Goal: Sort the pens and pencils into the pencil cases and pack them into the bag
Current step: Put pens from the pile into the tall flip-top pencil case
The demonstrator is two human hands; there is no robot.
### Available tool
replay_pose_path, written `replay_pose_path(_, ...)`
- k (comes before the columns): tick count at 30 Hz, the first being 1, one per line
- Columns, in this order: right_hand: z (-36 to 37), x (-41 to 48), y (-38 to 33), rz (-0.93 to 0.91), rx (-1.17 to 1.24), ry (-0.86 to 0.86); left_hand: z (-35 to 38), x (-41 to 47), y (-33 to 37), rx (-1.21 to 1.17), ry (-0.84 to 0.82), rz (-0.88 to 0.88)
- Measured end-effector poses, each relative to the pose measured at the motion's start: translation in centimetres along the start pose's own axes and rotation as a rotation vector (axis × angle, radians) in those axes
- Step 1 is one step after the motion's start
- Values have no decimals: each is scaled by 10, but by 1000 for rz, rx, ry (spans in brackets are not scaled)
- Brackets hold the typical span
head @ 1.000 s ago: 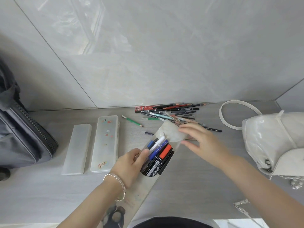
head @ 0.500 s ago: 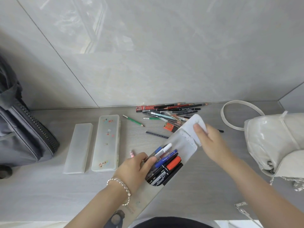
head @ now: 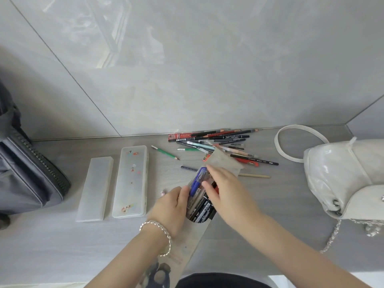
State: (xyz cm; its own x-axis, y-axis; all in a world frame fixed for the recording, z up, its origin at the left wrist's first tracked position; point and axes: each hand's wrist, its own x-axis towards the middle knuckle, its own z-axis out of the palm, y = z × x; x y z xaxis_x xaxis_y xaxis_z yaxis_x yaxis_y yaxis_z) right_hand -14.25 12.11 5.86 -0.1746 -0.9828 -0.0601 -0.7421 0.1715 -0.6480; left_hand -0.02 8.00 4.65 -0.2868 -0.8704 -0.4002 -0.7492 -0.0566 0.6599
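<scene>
Where the two hands meet: soft pencil case [head: 193, 242], translucent, lying slantwise on the grey table [head: 259, 204], flap [head: 224, 163] folded over its mouth.
Contents: blue pen [head: 197, 179] and black markers [head: 202, 210], packed side by side.
Left hand [head: 174, 206]: grips the case's left edge, thumb against the blue pen.
Right hand [head: 224, 194]: fingers stretched out flat across the pens.
Loose pens and pencils [head: 224, 142]: heaped by the wall, beyond the flap.
Hard cases: frosted case [head: 95, 188] and clear case [head: 131, 181], closed, side by side, left.
Bags: grey backpack [head: 27, 175] far left; white handbag [head: 342, 175] right.
</scene>
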Motion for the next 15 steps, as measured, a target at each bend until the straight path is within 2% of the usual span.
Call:
replay_pose_path(4,3,2,-6,31,7,167,3,-6,7,-33,32,-1)
replay_pose_path(10,-15,9,8,86,119,68,-2,-3,10,6,34,3)
replay_pose_path(12,-17,7,13,30,-7,86,-5,-1,11,14,56,23)
replay_pose_path(15,-10,1,19,-139,-328,258,-7,3,16,-37,92,24)
